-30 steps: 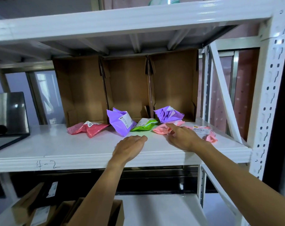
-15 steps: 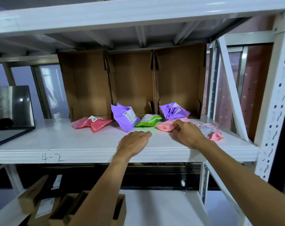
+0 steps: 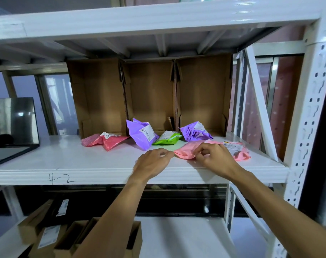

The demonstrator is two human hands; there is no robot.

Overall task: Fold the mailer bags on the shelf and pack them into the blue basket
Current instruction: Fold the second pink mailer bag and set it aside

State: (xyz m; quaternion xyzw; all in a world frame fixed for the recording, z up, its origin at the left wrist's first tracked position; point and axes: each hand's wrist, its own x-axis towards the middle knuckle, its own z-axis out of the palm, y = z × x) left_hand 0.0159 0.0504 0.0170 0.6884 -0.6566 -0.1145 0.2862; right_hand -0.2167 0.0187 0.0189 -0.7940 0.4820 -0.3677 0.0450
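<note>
Several crumpled mailer bags lie on the white shelf (image 3: pixel 69 161). My right hand (image 3: pixel 212 157) pinches the near edge of a light pink mailer bag (image 3: pixel 188 149) at the shelf's front right. My left hand (image 3: pixel 152 161) rests on the shelf just left of that bag, fingertips close to its left corner, holding nothing. Behind are a purple bag (image 3: pixel 139 135), a green bag (image 3: pixel 167 139), a second crumpled purple bag (image 3: pixel 194 132), and a red-pink bag (image 3: pixel 104 140) farther left. No blue basket is in view.
Three open brown cardboard boxes (image 3: pixel 151 94) stand at the back of the shelf. A white upright and diagonal brace (image 3: pixel 260 112) bound the right side. A dark screen (image 3: pixel 13 123) sits at the left. Cardboard boxes (image 3: pixel 69 237) occupy the lower shelf.
My right hand has drawn the light pink bag forward and left toward the shelf edge and now pinches it. My left hand has edged up beside the bag's corner.
</note>
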